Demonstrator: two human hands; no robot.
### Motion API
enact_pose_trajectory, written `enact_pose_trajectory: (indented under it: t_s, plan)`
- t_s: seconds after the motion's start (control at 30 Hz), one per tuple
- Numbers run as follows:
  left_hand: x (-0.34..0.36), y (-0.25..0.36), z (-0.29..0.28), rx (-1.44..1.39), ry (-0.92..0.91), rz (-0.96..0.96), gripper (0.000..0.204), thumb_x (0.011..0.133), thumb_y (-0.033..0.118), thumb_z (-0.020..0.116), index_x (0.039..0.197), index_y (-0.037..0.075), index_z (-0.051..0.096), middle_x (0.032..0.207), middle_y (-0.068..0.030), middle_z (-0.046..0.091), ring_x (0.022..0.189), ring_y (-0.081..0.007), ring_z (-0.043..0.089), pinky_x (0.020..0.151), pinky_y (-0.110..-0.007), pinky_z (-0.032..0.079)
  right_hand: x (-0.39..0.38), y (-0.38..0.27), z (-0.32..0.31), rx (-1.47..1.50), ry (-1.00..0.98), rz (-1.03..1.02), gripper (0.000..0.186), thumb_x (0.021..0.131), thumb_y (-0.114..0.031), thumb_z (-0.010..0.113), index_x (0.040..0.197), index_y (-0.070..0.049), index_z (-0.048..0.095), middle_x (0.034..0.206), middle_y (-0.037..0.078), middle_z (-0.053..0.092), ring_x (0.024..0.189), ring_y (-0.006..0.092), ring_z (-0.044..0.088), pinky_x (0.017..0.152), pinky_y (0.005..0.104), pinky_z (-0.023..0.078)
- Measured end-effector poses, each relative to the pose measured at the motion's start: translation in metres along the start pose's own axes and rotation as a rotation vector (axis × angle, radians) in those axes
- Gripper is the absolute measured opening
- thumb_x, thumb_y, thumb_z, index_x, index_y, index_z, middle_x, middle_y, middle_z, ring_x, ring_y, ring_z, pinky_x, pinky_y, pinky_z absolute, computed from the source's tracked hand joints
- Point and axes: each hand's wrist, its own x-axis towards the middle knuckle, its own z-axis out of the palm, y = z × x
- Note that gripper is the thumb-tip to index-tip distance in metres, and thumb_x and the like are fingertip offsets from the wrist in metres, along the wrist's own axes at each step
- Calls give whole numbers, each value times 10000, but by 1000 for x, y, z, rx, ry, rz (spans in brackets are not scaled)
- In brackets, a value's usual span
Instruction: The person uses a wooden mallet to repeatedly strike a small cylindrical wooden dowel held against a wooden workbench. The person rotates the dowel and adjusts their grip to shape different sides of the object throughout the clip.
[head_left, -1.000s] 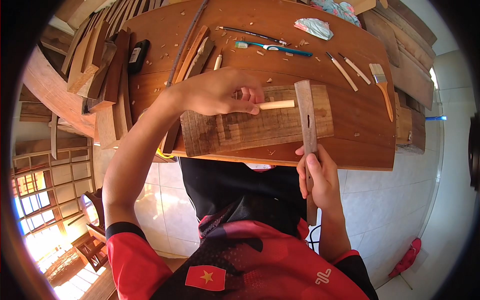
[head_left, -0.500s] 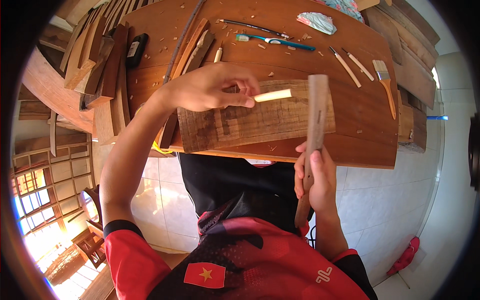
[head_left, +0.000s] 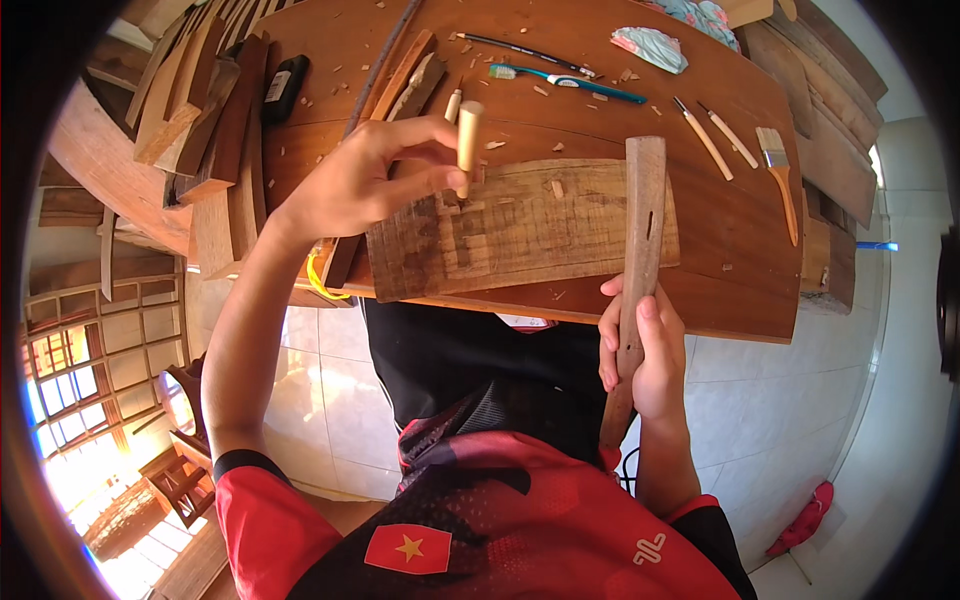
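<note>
In my left hand (head_left: 385, 175), pinched between thumb and fingers, is a carving chisel with a pale round wooden handle (head_left: 469, 135). It stands nearly upright over the left part of a wooden board (head_left: 560, 235); I cannot tell whether its tip touches. Some recesses are cut into the board there. My right hand (head_left: 645, 340) grips a long flat wooden bar (head_left: 646, 220) with a narrow slot in it. The bar's upper end rises in front of the board's right end, and its lower end reaches my shirt.
Across the brown table (head_left: 560, 130) lie wood chips, a pencil (head_left: 525, 53), a blue toothbrush (head_left: 570, 82), two slim pale-handled chisels (head_left: 705, 140), a flat brush (head_left: 780, 185) and a crumpled plastic wrapper (head_left: 650, 48). Timber pieces (head_left: 195, 130) crowd the left side, and planks (head_left: 820, 100) lean at the right.
My left hand has swung the chisel from lying sideways to nearly upright and moved it left. The wooden bar in my right hand has turned slightly, showing its slotted face.
</note>
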Motion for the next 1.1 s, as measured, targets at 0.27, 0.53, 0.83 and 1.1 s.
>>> enact_pose_trajectory:
  t_s: [0.27,0.53,0.83,1.1]
  plan:
    - [36,19,14,222,-121,238,173,941,68,744,1087,-21,718,954,-110,775,887,-208,753,845,-343,584,-2,-2,5,-34,0,-35,431,1129,-365,395,1235,34,519,736,50,521,436,96,461,401,233,388]
    - [43,17,12,303,-165,177,177,924,87,765,1063,-16,728,952,-104,776,882,-222,755,805,-352,589,-5,0,-4,-31,18,-19,430,1127,-367,405,1248,29,521,732,48,522,432,87,451,400,233,386]
    - [41,13,13,293,-155,123,167,948,96,744,1074,-12,729,957,-104,779,913,-227,764,849,-355,597,-1,-11,-7,-171,-50,50,446,1137,-360,395,1256,38,556,729,34,519,440,76,440,405,227,358]
    - [44,21,14,420,-178,154,189,947,149,748,1065,1,744,978,-95,789,896,-231,761,826,-358,598,-5,-10,-11,-158,-14,26,419,1136,-346,416,1252,30,563,712,25,513,425,68,435,402,226,353]
